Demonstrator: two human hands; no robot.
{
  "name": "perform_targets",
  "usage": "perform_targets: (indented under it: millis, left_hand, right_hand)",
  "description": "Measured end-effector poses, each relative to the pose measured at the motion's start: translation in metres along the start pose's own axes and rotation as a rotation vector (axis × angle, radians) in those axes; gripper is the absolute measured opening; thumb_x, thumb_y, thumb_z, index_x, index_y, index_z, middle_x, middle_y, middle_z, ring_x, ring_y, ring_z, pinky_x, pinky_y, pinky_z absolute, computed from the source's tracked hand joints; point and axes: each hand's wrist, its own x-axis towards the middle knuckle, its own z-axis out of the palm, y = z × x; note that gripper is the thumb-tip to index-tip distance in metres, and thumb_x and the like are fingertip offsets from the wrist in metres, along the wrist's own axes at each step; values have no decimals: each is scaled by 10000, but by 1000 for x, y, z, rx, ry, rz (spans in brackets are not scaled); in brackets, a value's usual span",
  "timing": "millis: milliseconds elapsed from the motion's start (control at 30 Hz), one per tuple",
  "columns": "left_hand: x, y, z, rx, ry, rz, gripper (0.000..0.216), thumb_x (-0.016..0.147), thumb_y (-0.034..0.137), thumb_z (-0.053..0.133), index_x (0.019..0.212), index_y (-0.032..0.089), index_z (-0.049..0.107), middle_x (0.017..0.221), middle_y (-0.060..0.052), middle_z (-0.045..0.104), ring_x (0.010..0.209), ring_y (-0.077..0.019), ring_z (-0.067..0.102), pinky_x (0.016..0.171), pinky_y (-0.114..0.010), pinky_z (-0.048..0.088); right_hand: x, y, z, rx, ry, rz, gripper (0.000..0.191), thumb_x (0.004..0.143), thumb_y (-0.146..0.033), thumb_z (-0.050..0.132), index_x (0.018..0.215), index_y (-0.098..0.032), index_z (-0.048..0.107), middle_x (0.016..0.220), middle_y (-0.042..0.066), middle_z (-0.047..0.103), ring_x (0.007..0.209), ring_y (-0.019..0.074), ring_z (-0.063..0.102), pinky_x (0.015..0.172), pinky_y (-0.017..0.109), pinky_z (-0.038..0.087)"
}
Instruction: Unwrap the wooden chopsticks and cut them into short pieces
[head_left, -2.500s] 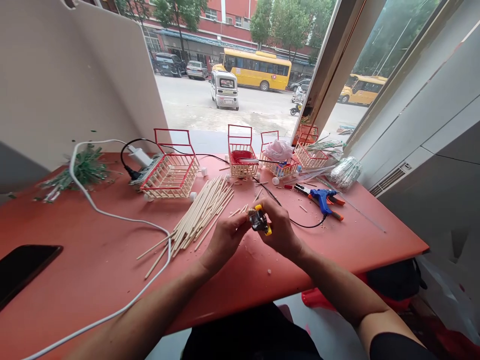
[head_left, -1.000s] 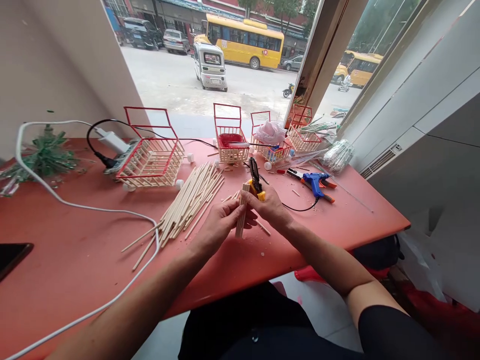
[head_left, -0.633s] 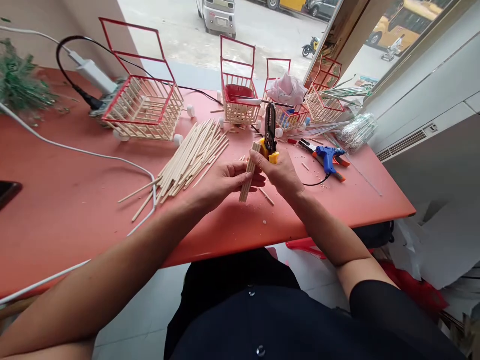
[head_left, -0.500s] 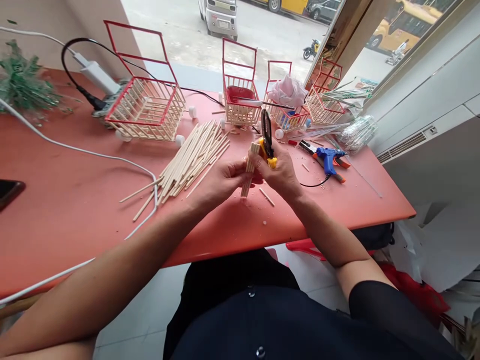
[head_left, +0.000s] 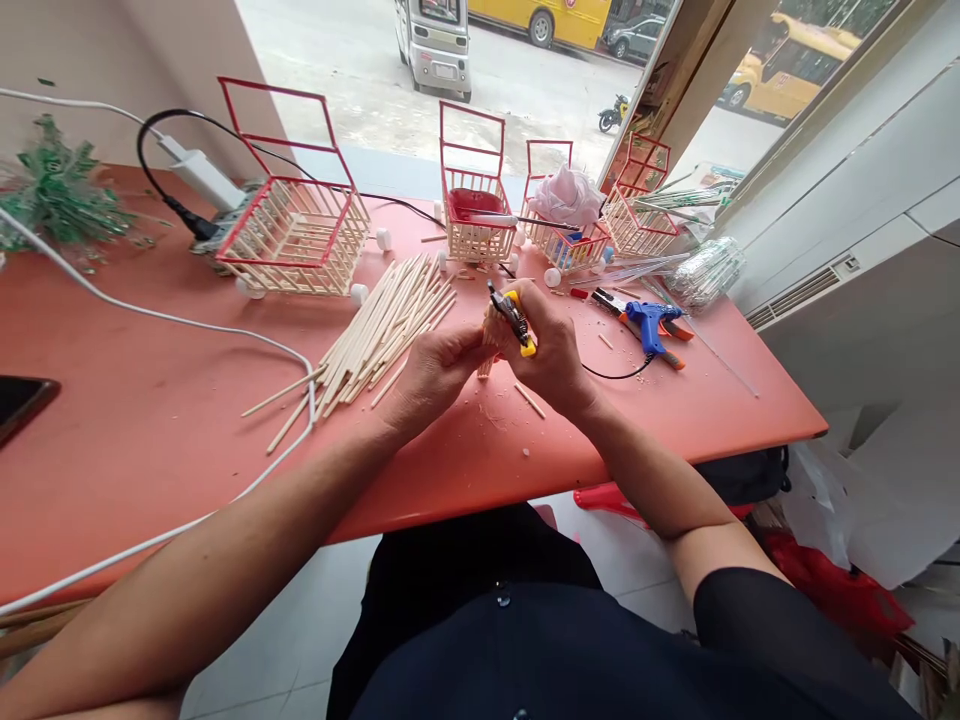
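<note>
My left hand (head_left: 439,375) is closed on a small bundle of short wooden sticks (head_left: 485,366), its fingers partly hiding them. My right hand (head_left: 547,350) grips diagonal cutters (head_left: 511,316) with black jaws and yellow handles, the tool lying tilted over the upper end of the bundle. Whether the jaws touch the sticks I cannot tell. A loose pile of long wooden sticks (head_left: 386,330) lies to the left of the hands. One short cut stick (head_left: 530,401) rests on the table below my right hand.
Small stick-built carts with red rims, including a large cart (head_left: 292,240) and one holding a red bowl (head_left: 480,205), line the back of the pink table (head_left: 187,420). At right lies a blue glue gun (head_left: 654,325). A white cable (head_left: 187,303) crosses the left side.
My right hand has turned the cutters from upright to tilted, lower over the top of the stick bundle. Both hands have shifted slightly left. The camera view has tipped up a little.
</note>
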Motion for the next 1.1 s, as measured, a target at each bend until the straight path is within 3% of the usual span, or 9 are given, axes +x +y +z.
perform_targets:
  millis: [133, 267, 467, 700, 833, 933, 1100]
  left_hand:
    - [0, -1, 0, 1, -20, -8, 517, 977, 653, 758, 802, 169, 810, 702, -32, 705, 699, -182, 641, 712, -294, 534]
    - [1, 3, 0, -70, -36, -45, 507, 928, 664, 819, 842, 164, 823, 711, -38, 743, 686, -189, 678, 719, -307, 580]
    - [-2, 15, 3, -319, -140, -279, 535, 896, 690, 850, 901, 156, 817, 878, -125, 852, 793, -256, 818, 835, -377, 672]
    - [-5, 10, 1, -483, -149, -428, 554, 788, 672, 953, 897, 143, 829, 850, -132, 849, 749, -256, 812, 797, -390, 677]
    - [-5, 11, -4, -538, -173, -493, 499, 793, 597, 982, 955, 143, 850, 871, -131, 859, 751, -248, 811, 808, -395, 683]
    - [-5, 17, -8, -577, -199, -496, 458, 813, 547, 988, 981, 139, 864, 890, -132, 867, 780, -248, 826, 829, -393, 694]
    - [-6, 24, -9, -633, -319, -497, 414, 824, 517, 994, 960, 140, 890, 894, -134, 874, 761, -228, 837, 787, -339, 706]
  right_hand:
    - [1, 0, 1, -2, 4, 4, 126, 1032, -218, 602, 974, -251, 495, 904, 10, 581, 804, 178, 541, 799, 327, 503]
    - [4, -2, -1, 32, -9, 104, 169, 1034, -270, 622, 937, -251, 486, 868, -3, 569, 785, 170, 521, 789, 322, 479]
    - [6, -7, -5, 127, -21, 356, 269, 996, -446, 640, 896, -249, 487, 827, -13, 552, 787, 168, 520, 778, 318, 461]
    - [6, -1, -2, 163, -62, 416, 275, 938, -481, 641, 904, -243, 506, 844, -9, 565, 814, 176, 521, 789, 324, 446]
    - [15, -6, -31, 87, -255, 395, 260, 925, -455, 656, 936, -220, 546, 889, 5, 592, 827, 181, 523, 788, 324, 422]
    - [20, -16, -62, -74, -448, 423, 270, 993, -463, 619, 970, -195, 617, 945, 36, 678, 857, 192, 572, 789, 320, 408]
    - [24, -27, -98, -304, -616, 460, 229, 1033, -392, 634, 1036, -176, 713, 1041, 79, 765, 946, 219, 660, 833, 317, 422]
